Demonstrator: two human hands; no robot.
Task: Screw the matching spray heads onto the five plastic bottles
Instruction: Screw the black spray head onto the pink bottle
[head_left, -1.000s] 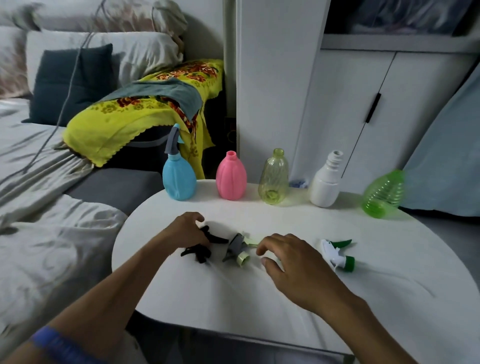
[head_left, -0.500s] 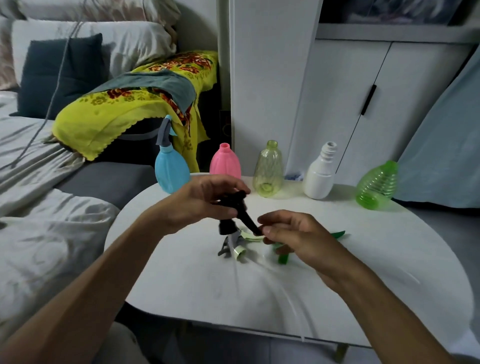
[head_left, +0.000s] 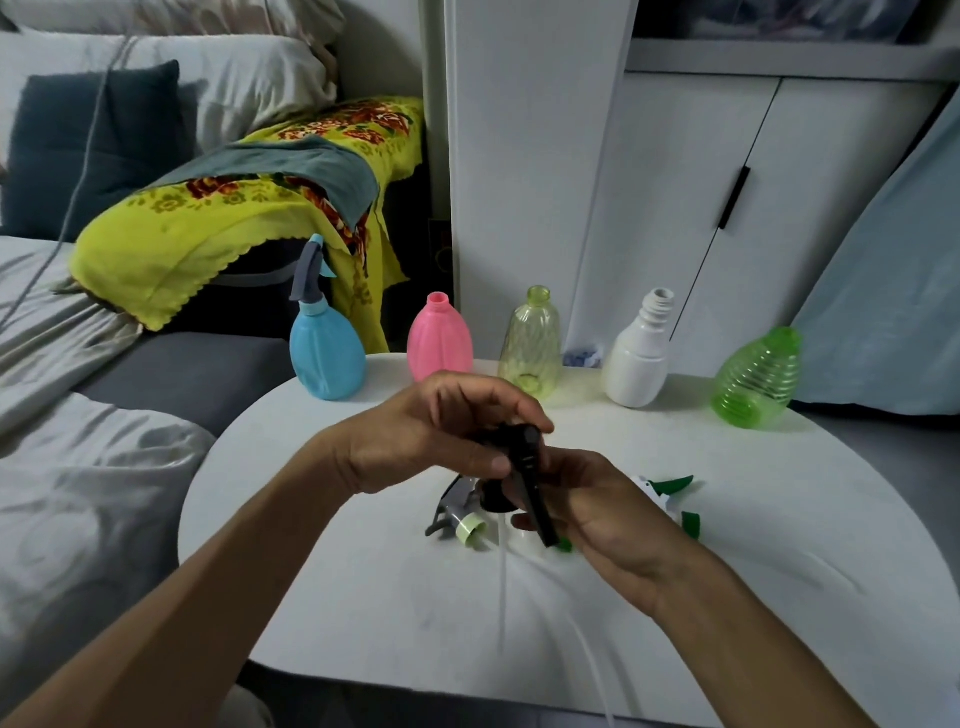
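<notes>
Our left hand (head_left: 431, 431) and right hand (head_left: 597, 504) both curl round the black spray head (head_left: 527, 467), lifted above the table (head_left: 363, 597) so its tube hangs free for a bottle.

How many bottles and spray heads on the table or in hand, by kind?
Capped bottles: 1, blue bottle.
Open bottles: 4, pink bottle, yellow bottle, white bottle, green bottle.
Loose spray heads: 3, black spray head, grey spray head, white-green spray head.
Total: 8.

Single head view, angled forward-down over table (head_left: 363, 597), seemingly close.
</notes>
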